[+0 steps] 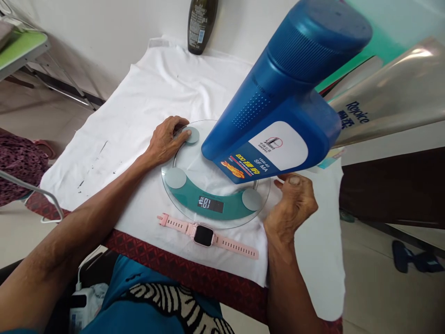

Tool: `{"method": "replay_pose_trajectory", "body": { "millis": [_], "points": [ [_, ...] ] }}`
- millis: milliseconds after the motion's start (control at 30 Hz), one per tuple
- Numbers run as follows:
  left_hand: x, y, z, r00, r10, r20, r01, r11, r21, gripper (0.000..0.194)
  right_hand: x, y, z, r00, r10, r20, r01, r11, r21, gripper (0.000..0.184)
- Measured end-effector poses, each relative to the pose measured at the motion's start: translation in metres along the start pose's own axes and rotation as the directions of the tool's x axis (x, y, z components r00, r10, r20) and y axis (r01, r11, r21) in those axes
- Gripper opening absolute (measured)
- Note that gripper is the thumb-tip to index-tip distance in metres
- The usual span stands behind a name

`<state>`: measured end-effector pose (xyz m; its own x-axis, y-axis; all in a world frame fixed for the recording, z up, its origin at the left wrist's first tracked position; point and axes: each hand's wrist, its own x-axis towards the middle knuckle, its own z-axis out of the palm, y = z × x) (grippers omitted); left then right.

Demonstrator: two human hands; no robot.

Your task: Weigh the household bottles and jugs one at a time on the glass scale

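Observation:
A round glass weighing scale (194, 195) with a teal curved band and grey round pads lies on a white cloth. Its small display (210, 204) is lit, with digits I cannot read surely. On the glass stands a large blue motor oil bottle (264, 116), leaning toward the upper right in view. My left hand (168, 139) grips the scale's far left edge, thumb on the glass by a pad. Beside the scale's right edge, below the bottle, my right hand (292, 204) is closed with fingers curled; the bottle partly hides the fingertips.
A pink-strapped smartwatch (203, 234) lies in front of the scale. Against the wall stands a dark bottle (201, 25). A Rejoice bottle (389, 93) rises at the right, behind the oil bottle. The white cloth (114, 134) covers a table with a dark red patterned edge (181, 264).

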<state>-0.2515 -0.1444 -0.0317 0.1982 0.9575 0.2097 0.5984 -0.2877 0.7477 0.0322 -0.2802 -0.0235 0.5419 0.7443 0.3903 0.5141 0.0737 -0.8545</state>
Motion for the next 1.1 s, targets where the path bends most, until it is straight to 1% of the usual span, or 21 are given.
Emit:
{"method": "replay_pose_trajectory", "body": {
  "millis": [67, 133, 167, 233, 267, 300, 367, 433, 467, 500, 567, 667, 767, 833, 900, 1000, 1100],
  "points": [
    [0.0, 0.001, 0.0, 1.0, -0.003, -0.003, 0.003, 1.0, 0.002, 0.027, 0.003, -0.005, 0.001, 0.997, -0.077, -0.008, 0.078, 0.995, 0.057, 0.046],
    [0.0, 0.002, -0.001, 1.0, -0.012, -0.003, 0.012, 1.0, 0.002, 0.029, 0.007, -0.017, 0.005, 0.988, -0.149, 0.027, 0.142, 0.975, 0.171, 0.05],
    [0.0, 0.003, -0.002, 1.0, -0.019, -0.003, 0.019, 1.0, 0.001, 0.031, 0.009, -0.026, 0.008, 0.982, -0.175, 0.066, 0.156, 0.962, 0.225, 0.057],
    [0.0, 0.005, -0.003, 0.999, -0.037, -0.001, 0.037, 0.999, -0.002, 0.035, 0.013, -0.045, 0.016, 0.969, -0.185, 0.165, 0.132, 0.948, 0.29, 0.076],
    [0.0, 0.005, -0.004, 0.999, -0.048, -0.002, 0.048, 0.999, -0.004, 0.037, 0.015, -0.055, 0.02, 0.966, -0.162, 0.201, 0.099, 0.951, 0.293, 0.081],
    [0.0, 0.006, -0.004, 0.998, -0.058, 0.0, 0.058, 0.998, -0.005, 0.039, 0.017, -0.064, 0.024, 0.969, -0.128, 0.211, 0.065, 0.958, 0.279, 0.082],
    [0.0, 0.007, -0.005, 0.997, -0.08, 0.003, 0.08, 0.997, -0.012, 0.042, 0.021, -0.077, 0.03, 0.982, -0.057, 0.182, 0.015, 0.974, 0.224, 0.075],
    [0.0, 0.007, -0.006, 0.995, -0.102, 0.009, 0.103, 0.995, -0.018, 0.044, 0.025, -0.084, 0.032, 0.988, -0.011, 0.156, -0.017, 0.984, 0.176, 0.068],
    [0.0, 0.007, -0.006, 0.994, -0.112, 0.012, 0.112, 0.993, -0.019, 0.045, 0.026, -0.086, 0.032, 0.987, 0.007, 0.163, -0.035, 0.984, 0.172, 0.065],
    [0.001, 0.008, -0.006, 0.993, -0.12, 0.012, 0.12, 0.993, -0.019, 0.045, 0.027, -0.087, 0.032, 0.984, 0.021, 0.174, -0.055, 0.98, 0.191, 0.063],
    [0.001, 0.009, -0.007, 0.992, -0.126, 0.009, 0.126, 0.992, -0.018, 0.045, 0.026, -0.087, 0.035, 0.981, 0.046, 0.189, -0.101, 0.95, 0.295, 0.058],
    [0.0, 0.009, -0.009, 0.992, -0.125, 0.01, 0.125, 0.992, -0.028, 0.043, 0.021, -0.088, 0.041, 0.979, 0.081, 0.188, -0.162, 0.87, 0.465, 0.05],
    [0.0, 0.009, -0.01, 0.992, -0.128, 0.013, 0.128, 0.991, -0.036, 0.043, 0.015, -0.09, 0.041, 0.978, 0.114, 0.172, -0.188, 0.835, 0.517, 0.052],
    [0.0, 0.009, -0.01, 0.992, -0.123, 0.016, 0.123, 0.992, -0.035, 0.043, 0.01, -0.093, 0.031, 0.982, 0.136, 0.129, -0.183, 0.844, 0.505, 0.054],
    [0.0, 0.008, -0.009, 0.993, -0.118, 0.018, 0.119, 0.992, -0.036, 0.043, 0.005, -0.095, 0.013, 0.989, 0.142, 0.051, -0.149, 0.869, 0.471, 0.052],
    [-0.001, 0.008, -0.008, 0.993, -0.114, 0.011, 0.114, 0.993, -0.038, 0.043, 0.001, -0.098, -0.027, 0.987, 0.118, -0.111, -0.065, 0.916, 0.397, 0.052],
    [-0.001, 0.008, -0.007, 0.992, -0.124, 0.007, 0.125, 0.992, -0.034, 0.042, 0.002, -0.094, -0.066, 0.957, 0.058, -0.284, 0.024, 0.961, 0.275, 0.054]
  ]
}}
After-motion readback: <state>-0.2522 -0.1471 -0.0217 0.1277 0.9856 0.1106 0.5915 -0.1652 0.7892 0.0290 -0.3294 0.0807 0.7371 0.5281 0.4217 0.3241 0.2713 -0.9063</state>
